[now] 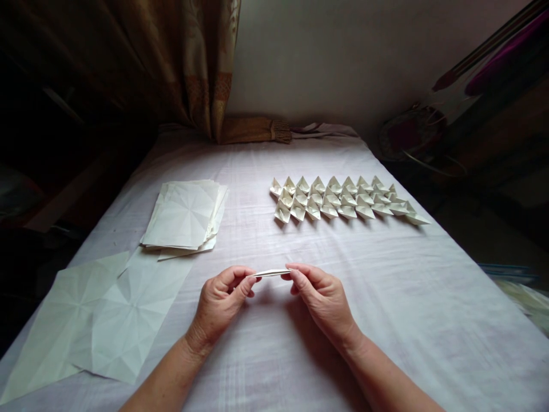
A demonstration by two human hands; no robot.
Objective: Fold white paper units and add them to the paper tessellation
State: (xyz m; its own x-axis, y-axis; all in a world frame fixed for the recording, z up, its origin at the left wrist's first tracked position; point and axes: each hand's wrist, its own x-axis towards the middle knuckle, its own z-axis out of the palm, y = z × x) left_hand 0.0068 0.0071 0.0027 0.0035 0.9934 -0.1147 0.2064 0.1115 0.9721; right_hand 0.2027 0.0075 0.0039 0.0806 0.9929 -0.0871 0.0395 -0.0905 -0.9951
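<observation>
Between my two hands is a small folded paper piece (273,273), seen nearly edge-on, with its layers slightly parted in the middle. My left hand (227,300) pinches its left end between thumb and fingers. At the other end, my right hand (319,300) pinches it the same way. Both hands are held above the cloth in front of me. Beyond them to the right stand rows of folded paper boats (330,200), set close together. A stack of creased paper sheets (182,214) lies to the left.
Two larger creased sheets, one on the left (64,320) and one overlapping it (132,320), lie at the near left. A pale cloth (257,366) covers the surface. At the back hang a brown curtain (210,68) and its fringed tie (253,130), against a plain wall (326,63).
</observation>
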